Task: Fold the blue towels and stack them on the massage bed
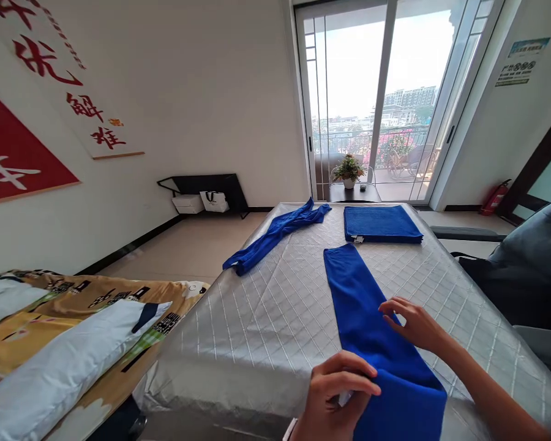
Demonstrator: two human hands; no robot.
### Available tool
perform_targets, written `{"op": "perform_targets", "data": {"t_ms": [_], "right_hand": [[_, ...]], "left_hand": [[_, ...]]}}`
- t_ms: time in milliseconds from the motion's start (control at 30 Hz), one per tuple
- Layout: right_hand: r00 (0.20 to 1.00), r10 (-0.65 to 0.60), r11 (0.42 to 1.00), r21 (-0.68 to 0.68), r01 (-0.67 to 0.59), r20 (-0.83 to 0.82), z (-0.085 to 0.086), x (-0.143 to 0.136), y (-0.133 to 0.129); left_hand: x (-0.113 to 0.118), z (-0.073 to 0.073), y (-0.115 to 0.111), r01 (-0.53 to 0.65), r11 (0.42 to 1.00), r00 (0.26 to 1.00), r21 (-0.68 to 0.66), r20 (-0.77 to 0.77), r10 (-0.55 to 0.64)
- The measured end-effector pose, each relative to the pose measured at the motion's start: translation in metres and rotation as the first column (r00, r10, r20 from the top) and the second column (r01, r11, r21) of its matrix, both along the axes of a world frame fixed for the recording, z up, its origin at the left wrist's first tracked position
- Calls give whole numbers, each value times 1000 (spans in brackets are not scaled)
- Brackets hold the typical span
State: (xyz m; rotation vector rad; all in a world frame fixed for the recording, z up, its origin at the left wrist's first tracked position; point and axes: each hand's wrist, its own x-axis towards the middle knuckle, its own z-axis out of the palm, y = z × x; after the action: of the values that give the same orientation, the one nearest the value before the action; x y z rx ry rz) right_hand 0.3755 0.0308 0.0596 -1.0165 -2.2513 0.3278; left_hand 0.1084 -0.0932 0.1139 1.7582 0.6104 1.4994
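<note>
A long blue cloth (362, 300) lies lengthwise on the silver quilted cover (280, 312), its near part hanging over the front edge. My left hand (340, 392) is at the cloth's left side near that edge, fingers curled and pinched at a fold of it. Over the cloth's right side, my right hand (411, 321) has its fingers apart and bent, with nothing held. A folded blue stack (381, 223) with a white tag sits at the far end. Another blue cloth (280, 233), bunched and twisted, lies at the far left of the cover.
On the left is a bed with a patterned blanket (87, 294) and a white pillow (87, 346). A dark chair (523, 275) stands along the right side. Beyond the far edge are a small table with a potted plant (348, 171) and glass doors.
</note>
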Motion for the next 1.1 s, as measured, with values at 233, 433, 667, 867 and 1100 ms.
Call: {"op": "perform_targets", "data": {"t_ms": [233, 433, 667, 867, 1100], "right_hand": [[913, -149, 985, 21, 169, -380, 14, -33, -90], [971, -159, 973, 139, 185, -180, 1, -71, -138], [945, -322, 937, 161, 310, 52, -35, -103, -137], [935, -352, 926, 128, 354, -46, -29, -104, -129], [885, -324, 944, -57, 324, -334, -12, -103, -134]], "left_hand": [[-35, -6, 33, -340, 922, 940, -183, -54, 336], [-37, -28, 50, -183, 913, 983, -364, -72, 168], [-58, -49, 52, -77, 923, 945, -377, -324, -53], [-62, -58, 44, -115, 977, 780, -180, -625, -23], [-48, -45, 33, -248, 959, 679, 135, -682, 272]]}}
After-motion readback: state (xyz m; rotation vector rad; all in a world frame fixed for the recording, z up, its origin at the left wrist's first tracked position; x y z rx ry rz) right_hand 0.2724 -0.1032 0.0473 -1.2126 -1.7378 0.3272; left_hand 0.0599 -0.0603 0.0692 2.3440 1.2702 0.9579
